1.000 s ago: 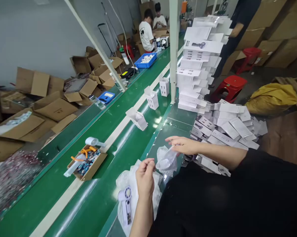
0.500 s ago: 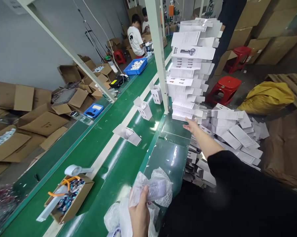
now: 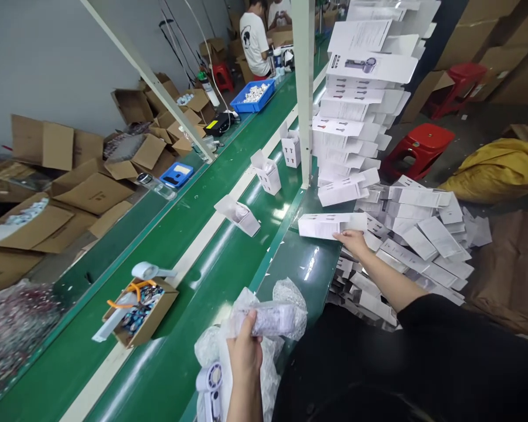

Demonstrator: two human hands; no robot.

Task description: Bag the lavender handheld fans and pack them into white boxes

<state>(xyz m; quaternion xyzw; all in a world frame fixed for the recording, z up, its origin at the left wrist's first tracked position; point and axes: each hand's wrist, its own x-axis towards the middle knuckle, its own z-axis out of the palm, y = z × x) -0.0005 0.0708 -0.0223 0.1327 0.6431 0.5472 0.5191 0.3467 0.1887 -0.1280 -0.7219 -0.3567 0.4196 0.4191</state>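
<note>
My left hand [image 3: 245,351] is closed around a bubble-wrapped handheld fan [image 3: 268,319], its thumb on top. Below it lie more bubble-wrapped pieces [image 3: 290,296] and a bare lilac handheld fan [image 3: 211,384]. My right hand [image 3: 352,241] pinches a flattened white box [image 3: 325,225] at its near edge, over the green side table [image 3: 296,261]. Behind that box rises a tall stack of flat white boxes [image 3: 356,111]. Three opened white boxes stand or lean on the green belt: a tilted one [image 3: 239,215], a middle one [image 3: 267,174] and a far one [image 3: 290,147].
On the belt sits a cardboard box of small parts [image 3: 152,316] with orange-handled pliers [image 3: 127,299]. A white post [image 3: 304,88] rises beside the stack. Loose flat boxes [image 3: 422,234] are heaped at right, near a red stool [image 3: 419,149]. A person in a white shirt [image 3: 254,44] works farther off.
My right hand has taken a flat box from the bottom of the stack and drawn it toward me. The view has shifted; my left hand still holds the wrapped fan.
</note>
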